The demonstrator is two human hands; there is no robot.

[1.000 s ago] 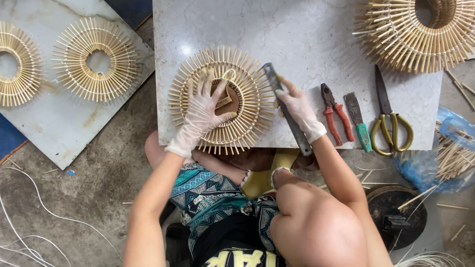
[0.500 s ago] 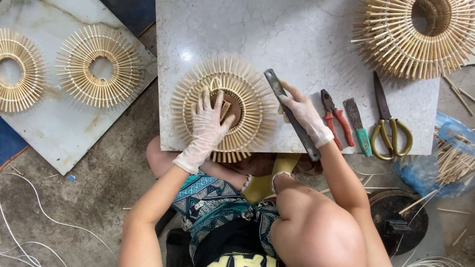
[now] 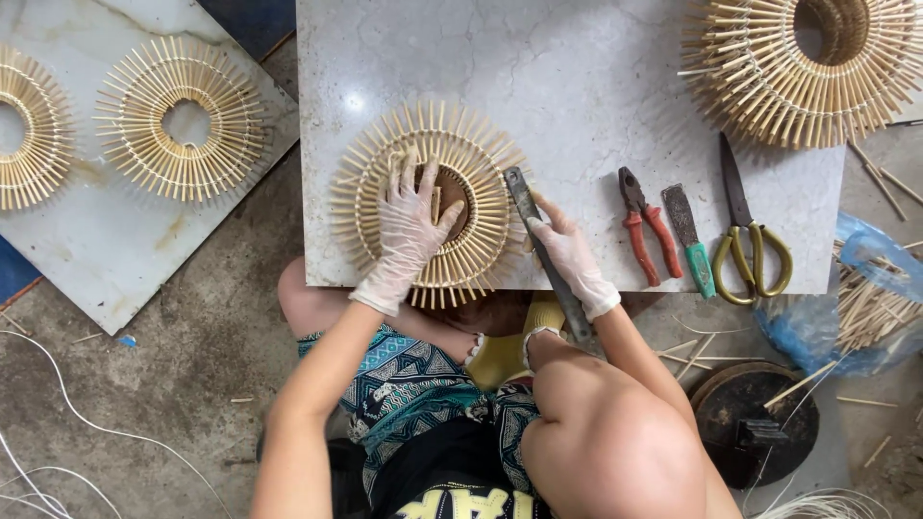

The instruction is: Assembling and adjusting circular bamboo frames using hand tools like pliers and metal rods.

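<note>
The left hand (image 3: 409,226), gloved, lay spread flat on the round wicker ring (image 3: 428,202), fingers fanned across its spokes and over its brown centre. The right hand (image 3: 569,255), also gloved, was closed around a long flat metal blade (image 3: 543,255), whose tip touched the ring's right edge. The ring sat at the near edge of the grey stone counter (image 3: 577,86). To the right lay red-handled pliers (image 3: 646,226), a green-handled tool (image 3: 690,240) and yellow-handled scissors (image 3: 745,235).
</note>
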